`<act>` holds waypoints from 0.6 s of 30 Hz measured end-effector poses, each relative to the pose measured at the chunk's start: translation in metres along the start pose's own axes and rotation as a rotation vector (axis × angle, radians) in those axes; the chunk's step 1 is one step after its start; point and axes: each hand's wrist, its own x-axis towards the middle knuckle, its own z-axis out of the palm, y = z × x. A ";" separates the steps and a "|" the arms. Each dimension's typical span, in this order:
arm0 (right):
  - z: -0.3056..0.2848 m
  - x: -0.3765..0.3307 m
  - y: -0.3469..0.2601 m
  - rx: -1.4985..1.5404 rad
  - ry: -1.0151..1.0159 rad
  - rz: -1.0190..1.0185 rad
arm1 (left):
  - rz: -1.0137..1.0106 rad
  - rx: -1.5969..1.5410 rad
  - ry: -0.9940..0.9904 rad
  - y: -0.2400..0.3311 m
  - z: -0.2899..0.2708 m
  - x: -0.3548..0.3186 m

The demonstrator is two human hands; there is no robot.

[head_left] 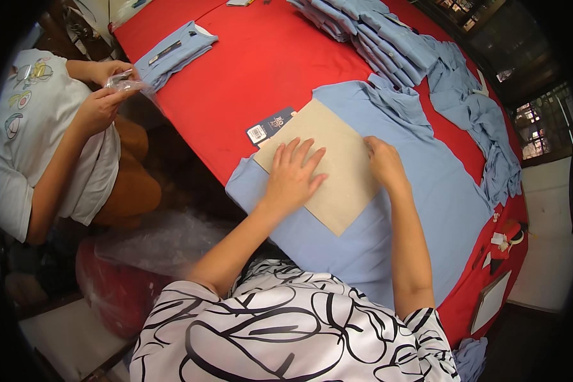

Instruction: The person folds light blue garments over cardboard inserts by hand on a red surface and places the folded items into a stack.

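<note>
Lying flat: beige cardboard (342, 172) on light-blue garment (455, 204).

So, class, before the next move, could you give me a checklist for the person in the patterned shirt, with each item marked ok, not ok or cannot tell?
1. Left hand steadying the cardboard sheet: ok, it lies flat on it with fingers spread.
2. Right hand at the sheet's right-hand edge: ok, fingers curled there.
3. Right hand's grip, cardboard or cloth: cannot tell, the fingertips are hidden.
4. Blue garment smooth all over: not ok, it is bunched beyond the sheet.
5. Dark tag fastened to the garment: cannot tell.
6. Co-worker's hands clear of this garment: ok, they hold clear plastic off to the left.
</note>
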 end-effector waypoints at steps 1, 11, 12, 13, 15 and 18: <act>0.002 0.000 0.003 -0.007 0.005 -0.004 | -0.013 0.061 -0.023 0.004 0.005 0.000; -0.002 0.017 0.019 -0.223 0.235 -0.060 | -0.107 0.112 -0.107 -0.007 0.016 -0.005; -0.002 0.034 0.030 -0.227 0.398 -0.052 | -0.106 0.112 -0.103 -0.006 0.017 -0.003; -0.002 0.049 0.041 -0.224 0.555 -0.047 | -0.110 0.116 -0.104 -0.006 0.017 -0.003; -0.009 0.074 0.055 -0.359 0.769 0.029 | -0.117 0.116 -0.103 -0.006 0.016 -0.002; -0.024 0.095 0.093 -0.362 0.603 0.239 | -0.109 0.097 -0.105 -0.002 0.016 0.002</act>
